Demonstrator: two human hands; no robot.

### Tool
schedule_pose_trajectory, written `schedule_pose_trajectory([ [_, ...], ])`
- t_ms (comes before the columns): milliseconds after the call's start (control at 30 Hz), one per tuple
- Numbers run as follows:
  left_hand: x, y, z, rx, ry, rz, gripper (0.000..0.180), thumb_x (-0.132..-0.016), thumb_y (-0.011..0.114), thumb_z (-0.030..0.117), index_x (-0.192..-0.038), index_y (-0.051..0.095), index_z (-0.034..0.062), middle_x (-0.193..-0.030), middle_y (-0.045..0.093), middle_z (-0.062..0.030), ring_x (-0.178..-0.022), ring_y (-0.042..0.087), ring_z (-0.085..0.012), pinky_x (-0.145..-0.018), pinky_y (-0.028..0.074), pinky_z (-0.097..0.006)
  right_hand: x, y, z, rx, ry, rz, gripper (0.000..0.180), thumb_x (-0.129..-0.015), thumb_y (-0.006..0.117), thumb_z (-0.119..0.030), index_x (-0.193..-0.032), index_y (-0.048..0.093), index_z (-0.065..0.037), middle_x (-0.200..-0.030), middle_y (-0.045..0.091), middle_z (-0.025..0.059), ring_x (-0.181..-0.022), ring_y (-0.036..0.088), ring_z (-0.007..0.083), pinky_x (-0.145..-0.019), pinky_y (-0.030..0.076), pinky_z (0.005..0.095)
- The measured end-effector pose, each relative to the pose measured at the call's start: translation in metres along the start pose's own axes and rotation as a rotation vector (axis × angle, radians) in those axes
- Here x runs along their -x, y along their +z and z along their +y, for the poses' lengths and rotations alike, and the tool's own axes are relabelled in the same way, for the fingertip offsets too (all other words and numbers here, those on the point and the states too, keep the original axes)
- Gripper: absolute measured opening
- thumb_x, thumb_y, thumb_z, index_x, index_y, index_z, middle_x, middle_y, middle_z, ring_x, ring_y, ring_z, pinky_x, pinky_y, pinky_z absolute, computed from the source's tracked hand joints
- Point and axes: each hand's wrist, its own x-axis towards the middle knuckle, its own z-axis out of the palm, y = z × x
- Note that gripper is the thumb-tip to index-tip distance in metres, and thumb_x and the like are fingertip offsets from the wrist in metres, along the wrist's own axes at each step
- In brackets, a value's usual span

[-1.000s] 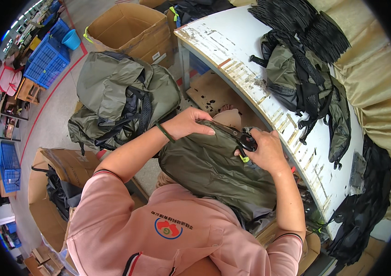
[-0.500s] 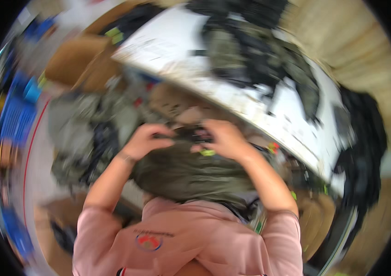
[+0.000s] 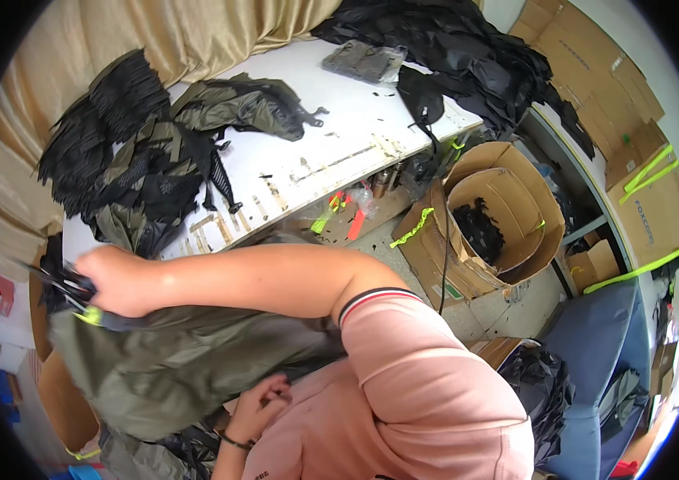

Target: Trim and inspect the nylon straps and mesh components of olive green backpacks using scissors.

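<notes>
An olive-green bag (image 3: pixel 179 360) of soft, matte, creased fabric lies slumped across the person's lap in the lower left of the frame, its long axis running from the left edge toward the middle, its near end tucked against the pink shirt. The right hand (image 3: pixel 111 280), reaching across to the left, is closed into a fist at the bag's upper left corner, gripping the fabric where black straps and a small yellow-green tab (image 3: pixel 90 316) stick out. The left hand (image 3: pixel 263 408) sits low in the frame under the bag's lower edge, fingers curled against the cloth; whether it pinches the fabric cannot be told. Above the arm, a white worktable (image 3: pixel 339 136) with a scuffed, chipped front edge runs diagonally from left to upper right. On its left part lies a heap of olive bags (image 3: pixel 163 160) tangled with black mesh and webbing; a stack of black strap pieces (image 3: pixel 99 112) fans out beside tan curtain cloth in the upper left. A pile of black fabric (image 3: pixel 467 56) covers the table's far right end. Right of the table stands an open cardboard box (image 3: pixel 507 208) holding black scraps, and more cartons stand along the right edge of the frame.
</notes>
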Motion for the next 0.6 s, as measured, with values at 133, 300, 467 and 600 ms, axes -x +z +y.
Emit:
schedule_pose_trajectory([
  [133, -0.037, -0.005, -0.018, 0.411, 0.243, 0.476, 0.055, -0.088, 0.057, 0.012, -0.137, 0.034, 0.0035, -0.117, 0.053, -0.0073, -0.093, 0.055, -0.0121, -0.082, 0.044, -0.024, -0.066, 0.005, -0.064, -0.179, -0.114, 0.377, 0.019, -0.070, 0.066, -0.013, -0.077, 0.057, 0.003, -0.072, 0.060, 0.0213, -0.073, 0.060, 0.0380, -0.067, 0.048, 0.0419],
  [300, -0.066, -0.074, 0.023, 0.448, 0.557, 0.937, 0.049, -0.092, 0.055, 0.016, -0.137, 0.039, 0.0067, -0.129, 0.050, -0.0094, -0.111, 0.054, -0.0209, -0.094, 0.045, -0.034, -0.072, -0.071, -0.131, -0.400, -0.381, 0.957, 0.032, -0.087, 0.050, -0.034, -0.093, 0.056, -0.003, -0.088, 0.061, 0.0083, -0.081, 0.054, 0.0240, -0.073, 0.045, 0.0369],
  [467, -0.056, -0.112, 0.090, 0.829, 0.492, 0.661, 0.044, -0.094, 0.050, 0.023, -0.133, 0.044, 0.0024, -0.131, 0.051, -0.0110, -0.115, 0.053, -0.0239, -0.098, 0.044, -0.038, 0.030, -0.228, -0.201, -0.370, -0.533, 0.955, 0.023, -0.087, 0.054, -0.024, -0.091, 0.058, -0.002, -0.082, 0.061, 0.0061, -0.074, 0.055, 0.0192, -0.066, 0.045, 0.0322],
  [600, -0.050, -0.083, 0.166, 0.984, 0.544, 0.436, 0.042, -0.093, 0.052, 0.024, -0.129, 0.048, 0.0013, -0.126, 0.055, -0.0099, -0.112, 0.055, -0.0237, -0.096, 0.045, -0.037, -0.017, -0.263, -0.192, -0.458, -0.604, 0.887, 0.015, -0.087, 0.057, -0.016, -0.090, 0.060, -0.002, -0.077, 0.060, 0.0043, -0.068, 0.055, 0.0153, -0.061, 0.044, 0.0285],
])
